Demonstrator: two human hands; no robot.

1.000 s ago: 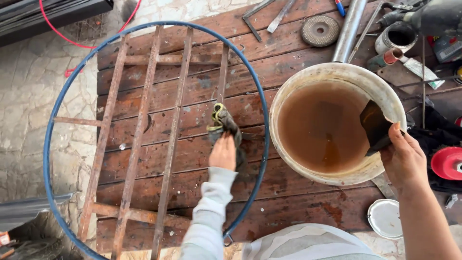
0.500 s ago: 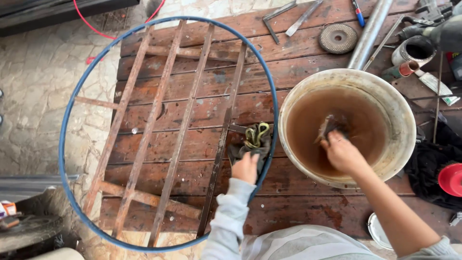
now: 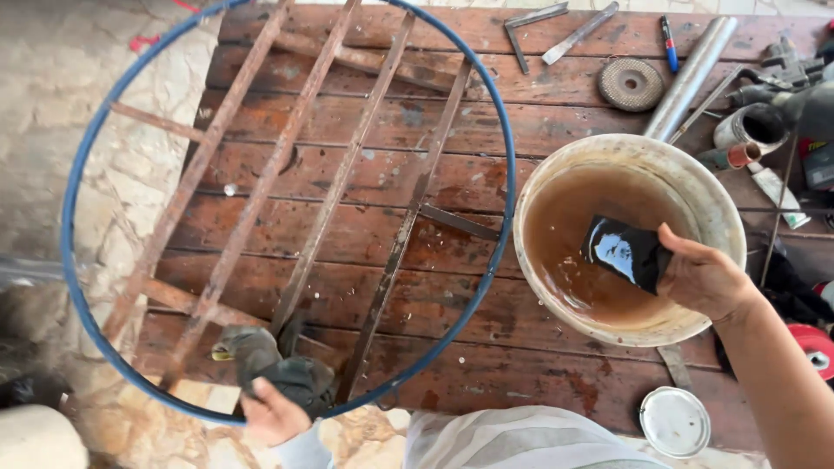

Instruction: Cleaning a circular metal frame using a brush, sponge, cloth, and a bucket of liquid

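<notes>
Wet black sheet (image 3: pixel 624 252) pinched in right hand (image 3: pixel 705 280) fingers, over brown water in white bucket (image 3: pixel 721 201). Dark glove (image 3: pixel 282 372) gripped by left hand (image 3: pixel 271 415) beside rusty grille (image 3: pixel 339 182), still rusted, blue-hooped, on table (image 3: pixel 486 391). Round white lid (image 3: pixel 676 421) below right fingers.

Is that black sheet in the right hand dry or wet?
Wet. The black sheet gleams with glossy highlights, held by the right hand just above the brown water in the bucket.
</notes>
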